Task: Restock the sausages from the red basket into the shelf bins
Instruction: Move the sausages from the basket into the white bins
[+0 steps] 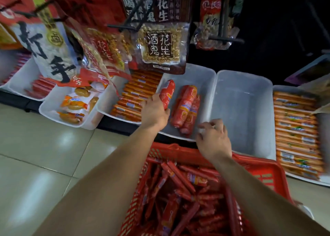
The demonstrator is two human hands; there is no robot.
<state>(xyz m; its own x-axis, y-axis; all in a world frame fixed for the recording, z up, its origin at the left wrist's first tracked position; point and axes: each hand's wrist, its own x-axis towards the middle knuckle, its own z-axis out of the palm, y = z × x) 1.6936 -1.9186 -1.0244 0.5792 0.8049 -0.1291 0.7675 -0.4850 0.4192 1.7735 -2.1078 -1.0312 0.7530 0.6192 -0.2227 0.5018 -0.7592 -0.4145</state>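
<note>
A red basket (264,171) full of red-wrapped sausages (180,185), thick and thin, stands on the floor below me. My left hand (154,113) grips a thick red sausage (167,93) over the left side of a white shelf bin (205,78). In that bin lie three thick red sausages (185,109) side by side. My right hand (213,139) hovers over the bin's front right corner with fingers loosely curled and nothing in it.
To the right is a white bin (244,111) with nothing in it, then a bin of thin orange sausages (296,136). Left of the target bin are orange sausages (137,96) and further bins. Snack bags (159,45) hang from hooks above the bins. Tiled floor at left.
</note>
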